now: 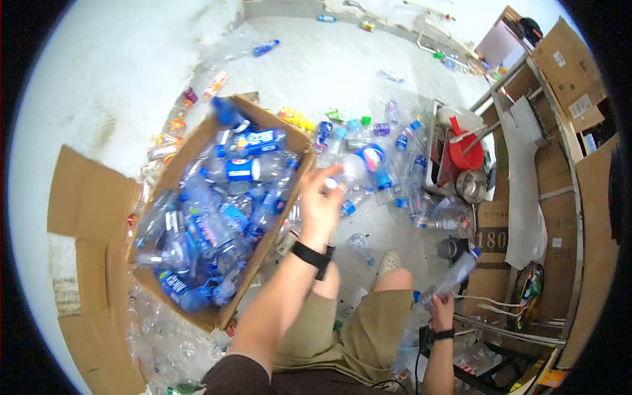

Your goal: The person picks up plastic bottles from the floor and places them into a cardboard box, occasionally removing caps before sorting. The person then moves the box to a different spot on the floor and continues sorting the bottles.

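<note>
My left hand (320,201) is raised beside the right edge of a cardboard box (299,181), its fingers closed on the neck of a clear bottle (359,164) with a blue and red label. The box holds several empty plastic bottles (253,169), many with blue labels. At the lower right, my right hand (441,309) is low beside my knee, closed round the lower part of a clear bottle (459,268) with a blue cap, which tilts up to the right.
Loose bottles (401,171) lie on the floor ahead. A metal tray (431,155) with a red scoop (466,151) and a metal pot (472,186) stands before a shelf (576,217) on the right. Cardboard flaps (89,197) extend at left.
</note>
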Demonstrator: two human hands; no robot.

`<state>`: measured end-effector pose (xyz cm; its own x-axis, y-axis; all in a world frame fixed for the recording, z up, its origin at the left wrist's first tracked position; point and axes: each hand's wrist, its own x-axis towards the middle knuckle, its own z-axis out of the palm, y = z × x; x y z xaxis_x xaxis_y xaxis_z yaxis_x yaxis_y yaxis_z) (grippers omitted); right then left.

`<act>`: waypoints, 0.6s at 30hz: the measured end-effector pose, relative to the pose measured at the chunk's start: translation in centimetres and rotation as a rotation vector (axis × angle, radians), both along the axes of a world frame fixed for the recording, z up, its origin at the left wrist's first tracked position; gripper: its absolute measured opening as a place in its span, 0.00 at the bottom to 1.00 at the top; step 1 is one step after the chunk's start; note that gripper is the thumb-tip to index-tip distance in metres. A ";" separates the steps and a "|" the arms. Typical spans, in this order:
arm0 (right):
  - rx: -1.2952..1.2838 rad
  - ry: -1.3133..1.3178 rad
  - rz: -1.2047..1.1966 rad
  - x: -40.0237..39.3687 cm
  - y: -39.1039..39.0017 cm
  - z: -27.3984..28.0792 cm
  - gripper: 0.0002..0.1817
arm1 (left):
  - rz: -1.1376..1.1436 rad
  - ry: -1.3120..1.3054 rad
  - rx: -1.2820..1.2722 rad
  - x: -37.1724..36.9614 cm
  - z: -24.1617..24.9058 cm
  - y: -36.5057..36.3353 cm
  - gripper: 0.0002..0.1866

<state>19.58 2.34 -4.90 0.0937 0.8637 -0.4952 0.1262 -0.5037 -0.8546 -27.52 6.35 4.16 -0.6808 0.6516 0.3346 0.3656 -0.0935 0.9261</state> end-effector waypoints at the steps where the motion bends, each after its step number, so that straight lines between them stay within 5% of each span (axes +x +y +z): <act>1: 0.035 0.015 -0.027 -1.9 -2.0 3.2 0.29 | 0.011 -0.310 0.046 -2.7 0.9 -2.1 0.19; 2: 0.079 0.058 0.010 -0.6 -3.7 3.2 0.25 | 0.012 -0.616 0.098 -5.7 1.9 -4.3 0.19; 6: 0.008 -0.003 -0.235 0.0 -8.9 6.8 0.32 | 0.294 -0.517 0.236 -19.6 0.1 -12.8 0.18; 9: 0.082 0.087 -0.195 0.6 -10.2 8.0 0.33 | 0.379 -0.520 0.274 -26.4 -1.5 -16.9 0.18; 12: 0.141 0.068 -0.152 -1.2 -10.0 10.6 0.35 | 0.325 -0.603 0.029 -30.8 -4.8 -19.7 0.22; 13: 0.138 0.077 -0.144 -1.9 -9.8 11.5 0.36 | 0.520 -0.198 -0.151 -32.2 -7.0 -20.3 0.24; 14: 0.134 0.080 -0.139 -2.5 -9.6 11.8 0.36 | 0.696 0.216 -0.330 -32.8 -8.0 -21.1 0.27; 16: 0.427 0.016 0.043 -3.6 -9.0 12.2 0.36 | 0.675 0.100 -0.403 -25.8 -0.9 -21.7 0.26; 17: 0.412 0.024 0.070 -4.4 -9.1 12.9 0.36 | 0.705 0.412 -0.351 -22.6 0.2 -22.2 0.24; 18: 0.400 0.028 0.079 -6.1 -9.2 14.1 0.36 | 0.344 0.124 -0.172 -18.4 2.5 -22.8 0.23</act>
